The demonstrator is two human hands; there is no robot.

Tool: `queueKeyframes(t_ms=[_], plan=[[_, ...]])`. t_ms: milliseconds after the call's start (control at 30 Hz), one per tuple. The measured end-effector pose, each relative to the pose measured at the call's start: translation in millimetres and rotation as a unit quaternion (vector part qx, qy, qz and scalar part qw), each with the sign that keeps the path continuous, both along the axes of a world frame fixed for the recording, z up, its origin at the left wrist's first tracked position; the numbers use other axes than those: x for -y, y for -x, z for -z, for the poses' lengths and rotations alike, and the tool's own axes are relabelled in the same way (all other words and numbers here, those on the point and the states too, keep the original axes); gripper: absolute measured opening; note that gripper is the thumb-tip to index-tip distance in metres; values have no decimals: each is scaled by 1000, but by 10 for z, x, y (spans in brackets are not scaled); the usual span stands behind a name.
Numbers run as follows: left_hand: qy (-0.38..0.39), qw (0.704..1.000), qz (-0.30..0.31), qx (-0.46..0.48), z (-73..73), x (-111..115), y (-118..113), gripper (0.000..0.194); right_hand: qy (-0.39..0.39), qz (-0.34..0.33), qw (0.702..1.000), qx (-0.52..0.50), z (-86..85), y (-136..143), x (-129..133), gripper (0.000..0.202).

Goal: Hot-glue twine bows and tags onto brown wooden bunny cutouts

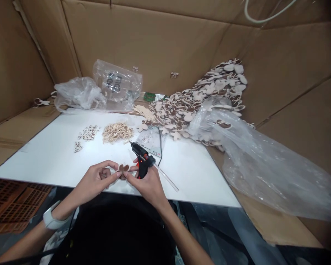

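Note:
Between my two hands, over the near edge of the white table, is a small brown piece with two rounded ear-like lobes [124,168]. My left hand [99,178] pinches its left side between thumb and finger. The thumb of my right hand [150,186] presses the lower right of the same piece, while that hand also grips a black glue gun [142,158]. A clear glue stick [167,178] sticks out of the gun's back, and its nozzle points away to the upper left. My fingers partly cover the brown piece.
On the white table [193,176] lie a pile of short cream cords [117,132] and small patterned pieces [88,133]. A big heap of brown and white cut-outs [193,106] rises at the back right. Plastic bags [79,94] and a plastic sheet [253,158] flank it. Cardboard walls [154,40] enclose the table.

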State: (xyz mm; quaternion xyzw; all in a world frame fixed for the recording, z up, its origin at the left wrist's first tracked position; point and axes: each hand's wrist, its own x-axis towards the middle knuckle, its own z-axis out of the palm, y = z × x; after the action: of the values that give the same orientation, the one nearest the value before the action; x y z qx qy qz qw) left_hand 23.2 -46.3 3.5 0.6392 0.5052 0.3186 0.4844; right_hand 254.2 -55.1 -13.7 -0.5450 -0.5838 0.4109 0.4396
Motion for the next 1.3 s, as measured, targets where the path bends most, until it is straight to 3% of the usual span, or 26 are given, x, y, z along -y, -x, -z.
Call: queueKeyframes(t_ms=[367,833,933,1100,1300], plan=[[9,999,35,0,26,-23,-1,55,13,-21,1000,0,-48,-10,43,45],[18,999,32,4,23,-14,3,55,33,-24,998,-47,-85,9,35,46],[17,1000,18,10,47,-8,4,56,30,-5,999,-45,-43,8,20,44],[18,999,26,27,9,-8,15,74,13,14,997,-76,5,12,15,46],[-2,1000,25,0,38,-11,30,70,-4,73,983,-167,-48,32,48,47]])
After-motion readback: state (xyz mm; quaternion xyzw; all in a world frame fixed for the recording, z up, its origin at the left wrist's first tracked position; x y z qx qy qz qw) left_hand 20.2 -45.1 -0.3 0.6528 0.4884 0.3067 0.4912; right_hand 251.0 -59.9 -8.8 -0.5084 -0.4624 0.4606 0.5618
